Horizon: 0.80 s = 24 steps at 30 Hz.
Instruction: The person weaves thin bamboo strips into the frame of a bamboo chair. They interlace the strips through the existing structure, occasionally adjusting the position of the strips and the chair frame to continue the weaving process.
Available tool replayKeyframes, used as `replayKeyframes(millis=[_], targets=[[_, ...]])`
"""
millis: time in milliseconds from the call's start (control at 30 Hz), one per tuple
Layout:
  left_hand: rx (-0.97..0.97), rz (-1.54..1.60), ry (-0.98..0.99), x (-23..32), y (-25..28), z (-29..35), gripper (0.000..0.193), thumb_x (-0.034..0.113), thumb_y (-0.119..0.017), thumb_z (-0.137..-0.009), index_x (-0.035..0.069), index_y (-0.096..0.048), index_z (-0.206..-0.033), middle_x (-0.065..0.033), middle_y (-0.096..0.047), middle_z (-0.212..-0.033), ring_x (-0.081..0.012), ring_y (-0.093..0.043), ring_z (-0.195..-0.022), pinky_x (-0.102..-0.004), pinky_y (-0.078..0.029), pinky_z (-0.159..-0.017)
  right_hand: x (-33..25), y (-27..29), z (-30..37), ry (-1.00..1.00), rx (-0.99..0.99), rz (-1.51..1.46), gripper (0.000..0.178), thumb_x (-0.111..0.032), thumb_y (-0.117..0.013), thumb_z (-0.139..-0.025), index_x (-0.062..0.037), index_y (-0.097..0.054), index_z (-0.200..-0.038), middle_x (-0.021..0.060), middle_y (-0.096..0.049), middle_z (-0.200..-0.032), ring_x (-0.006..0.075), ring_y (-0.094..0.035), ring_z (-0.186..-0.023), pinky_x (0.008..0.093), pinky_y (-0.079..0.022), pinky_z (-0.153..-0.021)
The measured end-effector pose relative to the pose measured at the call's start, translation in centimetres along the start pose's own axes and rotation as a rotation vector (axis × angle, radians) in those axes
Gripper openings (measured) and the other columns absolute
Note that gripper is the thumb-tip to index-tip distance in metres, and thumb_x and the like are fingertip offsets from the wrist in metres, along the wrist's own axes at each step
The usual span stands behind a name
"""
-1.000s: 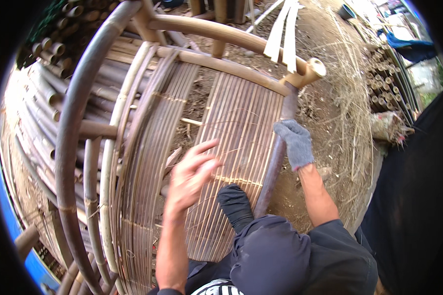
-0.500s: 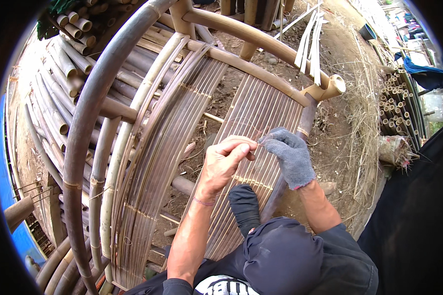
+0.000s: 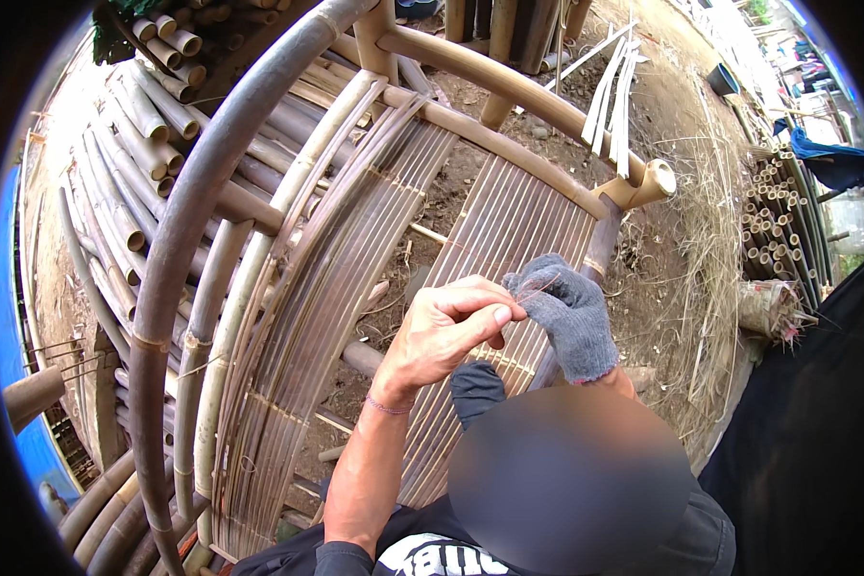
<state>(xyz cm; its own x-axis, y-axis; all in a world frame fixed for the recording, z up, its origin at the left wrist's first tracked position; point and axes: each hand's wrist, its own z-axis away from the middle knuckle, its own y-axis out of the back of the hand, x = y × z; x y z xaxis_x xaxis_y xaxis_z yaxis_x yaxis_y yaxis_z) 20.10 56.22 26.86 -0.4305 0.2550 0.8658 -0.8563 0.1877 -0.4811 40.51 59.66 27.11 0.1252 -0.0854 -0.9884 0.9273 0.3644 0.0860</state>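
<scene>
My left hand (image 3: 444, 331), bare, is closed in a pinch with thumb and forefinger together. It meets my right hand (image 3: 576, 322), which wears a grey knitted glove and has its fingers curled. Between the fingertips runs a thin reddish-brown strand (image 3: 541, 286), wire-like; its exact material is too fine to tell. Both hands are above the slatted bamboo seat (image 3: 523, 216) of a large bamboo chair. A second slatted panel (image 3: 322, 288) curves along its left side, inside a thick dark bamboo frame pole (image 3: 168, 211). My dark-covered foot (image 3: 476, 392) is beside the seat slats, below the hands.
Stacked bamboo poles (image 3: 115, 206) crowd the left side. A top rail (image 3: 490, 72) crosses beyond the seat. Pale split strips (image 3: 616, 101) lean at the far right, near dry straw (image 3: 696, 259). Another bundle of poles (image 3: 778, 226) stands farther right, and a dark bucket (image 3: 723, 80) beyond.
Both hands have come nearer and look larger, still together. The strand's wide loop above them shows less, and thin ends now stick up by the glove. The whole view has shifted slightly.
</scene>
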Motion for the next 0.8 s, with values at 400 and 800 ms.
replayKeyframes(millis=[400, 800], targets=[[0.023, 0.057, -0.024, 2.2, 1.3, 2.0, 0.018, 0.012, -0.069, -0.094, -0.005, -0.074, -0.099, -0.0100, -0.069, -0.097, -0.0105, -0.064, -0.067, -0.0213, -0.048, -0.056, -3.6, 0.4, 1.3, -0.122, -0.266, -0.341, 0.011, -0.007, -0.072, -0.084, -0.0012, -0.068, -0.092, 0.0056, -0.068, -0.093, 0.0087, -0.061, -0.070, 0.0238, -0.052, -0.061], [0.361, -0.404, 0.071, 2.4, 0.8, 4.6, 0.017, 0.013, -0.067, -0.091, -0.002, -0.074, -0.089, -0.0041, -0.068, -0.077, -0.0078, -0.062, -0.065, -0.0252, -0.051, -0.061, -7.2, 0.9, 2.3, -0.365, -0.466, -0.281, 0.046, 0.001, -0.052, -0.094, 0.0040, -0.052, -0.140, 0.0110, -0.074, -0.090, 0.0082, -0.064, -0.057, 0.0204, -0.054, -0.054]])
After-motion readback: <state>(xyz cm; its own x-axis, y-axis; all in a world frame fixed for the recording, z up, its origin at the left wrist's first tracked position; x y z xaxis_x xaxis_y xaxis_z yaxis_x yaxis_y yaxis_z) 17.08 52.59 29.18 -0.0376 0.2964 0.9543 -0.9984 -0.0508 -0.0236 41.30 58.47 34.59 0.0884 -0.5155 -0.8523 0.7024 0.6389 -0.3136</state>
